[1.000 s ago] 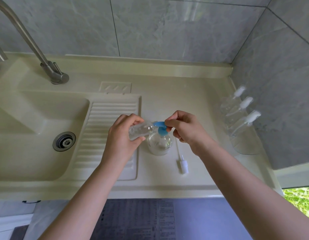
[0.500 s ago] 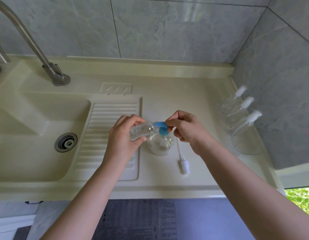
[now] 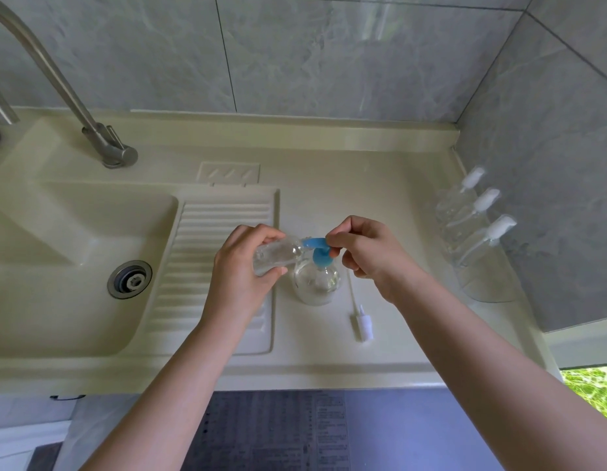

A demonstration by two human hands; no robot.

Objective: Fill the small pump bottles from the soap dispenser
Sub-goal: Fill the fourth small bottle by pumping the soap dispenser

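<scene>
Small clear pump bottle (image 3: 273, 254) held tilted on its side in left hand (image 3: 242, 266), fingers curled round the barrel, open neck against the blue nozzle (image 3: 314, 242) of the soap dispenser (image 3: 315, 278); right hand (image 3: 361, 248) pinching the blue pump head with fingertips; probably light, thin-walled plastic, likely slick if soap runs; best gripped mid-barrel, firmly but without squeezing; dispenser standing upright on the cream surface (image 3: 380, 205), just beside the ribbed drainboard (image 3: 223, 239); removed white pump with dip tube (image 3: 361, 317) lying near the dispenser; three capped bottles (image 3: 478, 212) ranged along the grey tiled wall (image 3: 550, 164), well apart; sink basin (image 3: 74, 266) and tap (image 3: 106, 144) to the left; surface smooth, apparently hard and wipeable.
</scene>
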